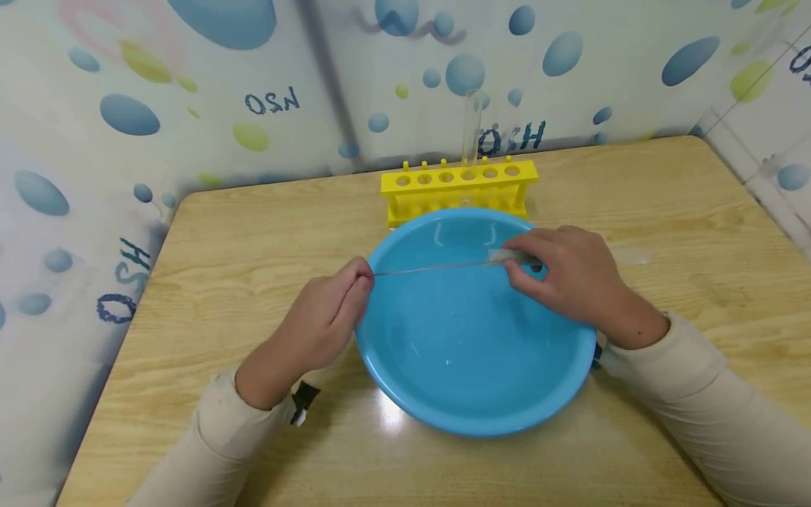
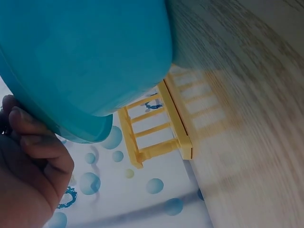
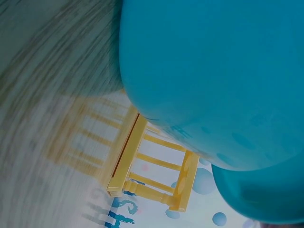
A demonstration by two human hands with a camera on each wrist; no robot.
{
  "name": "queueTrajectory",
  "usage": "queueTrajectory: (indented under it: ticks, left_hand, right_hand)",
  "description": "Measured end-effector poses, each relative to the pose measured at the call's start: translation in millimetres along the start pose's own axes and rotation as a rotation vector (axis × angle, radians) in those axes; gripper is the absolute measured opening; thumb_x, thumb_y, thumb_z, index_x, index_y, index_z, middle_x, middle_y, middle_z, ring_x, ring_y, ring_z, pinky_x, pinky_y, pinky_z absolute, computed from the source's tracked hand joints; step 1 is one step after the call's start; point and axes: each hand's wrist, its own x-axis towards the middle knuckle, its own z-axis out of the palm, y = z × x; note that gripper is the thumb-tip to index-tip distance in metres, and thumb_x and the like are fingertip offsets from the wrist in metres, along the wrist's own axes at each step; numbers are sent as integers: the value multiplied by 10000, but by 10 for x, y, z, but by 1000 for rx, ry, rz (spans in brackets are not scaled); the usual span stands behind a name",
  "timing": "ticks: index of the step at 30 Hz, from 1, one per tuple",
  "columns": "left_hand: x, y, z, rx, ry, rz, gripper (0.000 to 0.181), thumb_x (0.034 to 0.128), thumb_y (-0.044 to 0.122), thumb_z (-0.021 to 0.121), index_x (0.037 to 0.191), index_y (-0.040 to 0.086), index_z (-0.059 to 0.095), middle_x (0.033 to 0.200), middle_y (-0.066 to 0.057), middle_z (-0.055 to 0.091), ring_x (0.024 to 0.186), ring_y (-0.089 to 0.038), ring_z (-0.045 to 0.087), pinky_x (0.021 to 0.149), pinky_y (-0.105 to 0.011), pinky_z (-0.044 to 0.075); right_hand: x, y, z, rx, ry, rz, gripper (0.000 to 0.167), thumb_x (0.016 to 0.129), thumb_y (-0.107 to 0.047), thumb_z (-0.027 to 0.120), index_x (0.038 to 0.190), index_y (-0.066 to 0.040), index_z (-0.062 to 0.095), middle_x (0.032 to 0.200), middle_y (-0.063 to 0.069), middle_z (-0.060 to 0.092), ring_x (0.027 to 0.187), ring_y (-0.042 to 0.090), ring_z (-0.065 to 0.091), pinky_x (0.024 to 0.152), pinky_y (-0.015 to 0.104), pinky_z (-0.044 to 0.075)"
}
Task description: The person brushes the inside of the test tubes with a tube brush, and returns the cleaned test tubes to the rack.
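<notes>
Over a blue basin (image 1: 456, 338), my left hand (image 1: 326, 313) pinches the end of a thin wire handle of what looks like a test tube brush (image 1: 431, 267). The wire runs right into the mouth of a clear test tube (image 1: 633, 256), lying nearly level. My right hand (image 1: 573, 282) grips this tube near its mouth; greyish bristles seem to be inside, mostly covered by the fingers. In the left wrist view, the left hand (image 2: 38, 166) has curled fingers beside the basin's rim. The right wrist view shows mainly the basin's outside (image 3: 213, 71), with the right hand barely visible.
Behind the basin stands a yellow test tube rack (image 1: 459, 184) with one upright clear tube (image 1: 472, 130) in it. All stand on a wooden table (image 1: 266, 232), against a wall (image 1: 209, 77) patterned with blue and green drops.
</notes>
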Motion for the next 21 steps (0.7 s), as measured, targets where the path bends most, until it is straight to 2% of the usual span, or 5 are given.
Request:
queueTrajectory:
  ticks: [7,13,16,21]
  left_hand:
    - [18,19,17,89,17,15,149,1057,133,412,995,86,539,621,45,401,547,-60,408,510,-225,403]
    - [24,27,84,162,83,56,127,1033,135,444,976,80,543,623,36,413,553,-88,412,506,-229,388]
    - [52,33,114,174,103,78,119,1025,136,452,971,75,539,629,34,423,567,-97,414,512,-229,386]
    - [121,45,134,178,102,98,113,1023,140,458,977,79,541,630,29,439,580,-112,412,525,-239,386]
  right_hand:
    - [15,-3,-2,-10,-7,3,290,893,-306,647,1056,-91,752,925,98,766,776,244,692,643,423,554]
    - [10,-8,-5,-8,-21,7,282,898,-298,646,1057,-91,751,934,99,767,789,250,695,657,438,557]
    - [8,-4,-2,-7,-23,4,282,896,-300,647,1052,-90,752,930,96,770,783,251,695,647,427,555]
    - [13,4,1,-15,-1,-6,294,886,-311,646,1043,-87,754,924,93,771,762,251,690,629,410,547]
